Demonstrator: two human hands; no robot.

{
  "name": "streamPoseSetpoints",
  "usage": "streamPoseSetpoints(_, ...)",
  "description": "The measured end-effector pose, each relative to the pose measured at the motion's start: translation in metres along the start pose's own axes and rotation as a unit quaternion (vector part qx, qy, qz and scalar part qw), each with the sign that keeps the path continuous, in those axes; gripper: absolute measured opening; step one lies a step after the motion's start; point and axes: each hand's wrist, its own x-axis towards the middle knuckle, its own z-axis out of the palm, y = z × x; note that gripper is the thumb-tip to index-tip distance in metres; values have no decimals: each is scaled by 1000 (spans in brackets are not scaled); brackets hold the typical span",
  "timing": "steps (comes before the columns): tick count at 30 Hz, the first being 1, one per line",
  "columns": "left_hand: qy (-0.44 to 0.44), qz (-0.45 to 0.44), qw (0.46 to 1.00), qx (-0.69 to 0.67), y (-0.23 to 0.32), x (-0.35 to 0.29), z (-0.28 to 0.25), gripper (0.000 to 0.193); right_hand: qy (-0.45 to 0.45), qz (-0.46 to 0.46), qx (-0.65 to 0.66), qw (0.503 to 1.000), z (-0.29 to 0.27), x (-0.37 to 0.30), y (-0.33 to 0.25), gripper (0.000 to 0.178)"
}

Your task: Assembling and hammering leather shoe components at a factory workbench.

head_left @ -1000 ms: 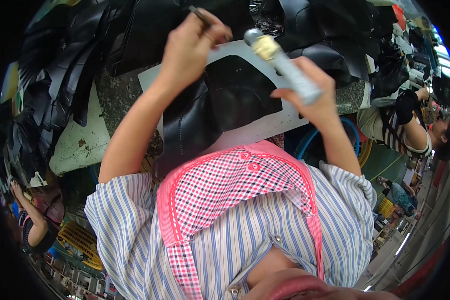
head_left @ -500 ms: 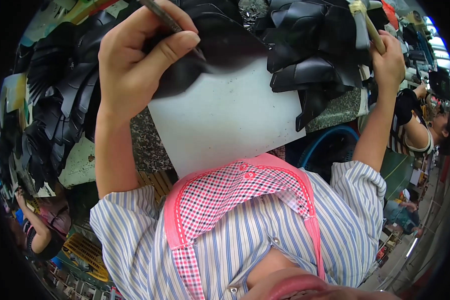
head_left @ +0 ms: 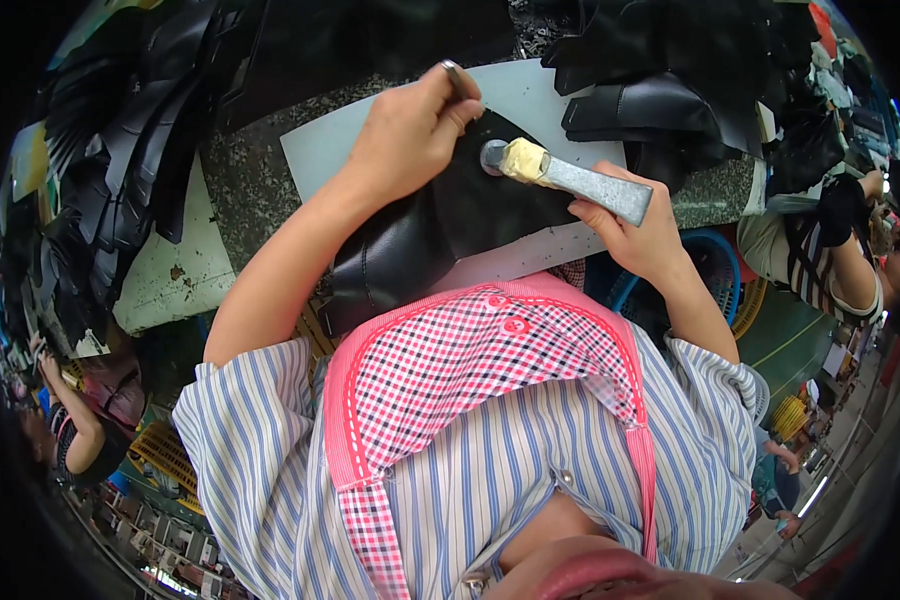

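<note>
My left hand (head_left: 410,140) is closed around a thin metal punch (head_left: 454,78), whose lower end is hidden by the fingers. It is over a black leather piece (head_left: 500,215) with a stitched seam, which lies across a white board (head_left: 335,140) and hangs toward my apron. In my right hand (head_left: 642,232) is a hammer (head_left: 595,186); its metal head has yellowish wrapping near the round striking face. That face is over the leather, just right of the punch, and I cannot tell whether it touches.
Black leather pieces lie stacked on the left (head_left: 135,150) and in a pile on the right (head_left: 660,105). The board rests on a speckled stone slab (head_left: 245,190). A blue basket (head_left: 722,265) is below the right edge. Other people are at both sides.
The leather has come toward me across the board. My left hand with the punch has shifted right and nearer; my right hand has brought the hammer from the far right in beside it.
</note>
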Motion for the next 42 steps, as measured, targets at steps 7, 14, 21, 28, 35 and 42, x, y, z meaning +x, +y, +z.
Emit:
streamPoseSetpoints(7,-17,-59,992,-106,-7,-1,5,9,19,53,25,998,1,-6,11,16)
streamPoseSetpoints(14,-11,13,1000,-21,0,-1,2,9,248,-114,228,935,-64,1,-34,24)
streamPoseSetpoints(21,-5,102,986,132,-3,-4,9,14,32,8,-81,996,-59,23,-48,25)
streamPoseSetpoints(28,-61,52,997,10,0,3,0,6,238,-143,223,935,-64,11,-58,10)
streamPoseSetpoints(35,14,-11,999,-49,0,4,-7,8,104,-51,-44,992,-37,26,-29,23)
streamPoseSetpoints(42,128,170,934,288,-36,66,-71,11,128,23,-104,986,29,32,-21,31)
